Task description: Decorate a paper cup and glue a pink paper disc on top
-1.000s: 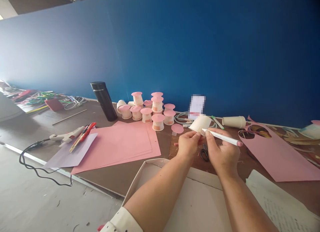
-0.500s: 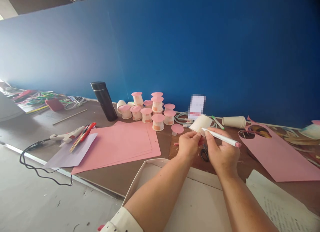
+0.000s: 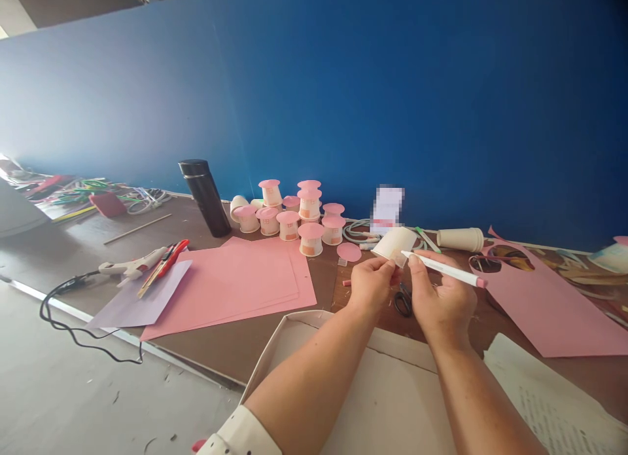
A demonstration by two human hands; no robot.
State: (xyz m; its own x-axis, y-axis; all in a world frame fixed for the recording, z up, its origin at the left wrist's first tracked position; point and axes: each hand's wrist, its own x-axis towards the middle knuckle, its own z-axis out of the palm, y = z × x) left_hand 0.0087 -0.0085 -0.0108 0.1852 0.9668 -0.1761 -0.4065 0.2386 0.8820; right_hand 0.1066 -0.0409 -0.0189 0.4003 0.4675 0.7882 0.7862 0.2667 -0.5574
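Note:
A white paper cup (image 3: 395,241), tilted on its side, is gripped at its rim by my left hand (image 3: 371,281), thumb and fingers closed. In my right hand (image 3: 441,298) is a white marker (image 3: 449,269) with a pink end, its tip at the cup's wall. Faint marks show on the cup near the tip; I cannot make out their shape. Below the hands lies a pair of black-handled scissors (image 3: 403,300), partly hidden. A pink paper disc (image 3: 348,252) rests on the table left of the cup.
Several upturned cups with pink disc tops (image 3: 311,231) stand by the blue wall. Left are a black flask (image 3: 205,198), pink paper sheets (image 3: 235,278), a glue gun (image 3: 132,266) and a red cutter (image 3: 164,265). Cut pink paper (image 3: 554,304) and stacked cups (image 3: 460,239) lie right.
My right hand and the marker have shifted slightly to the right, the marker tip sliding a little along the cup. My left hand still holds the cup in about the same place.

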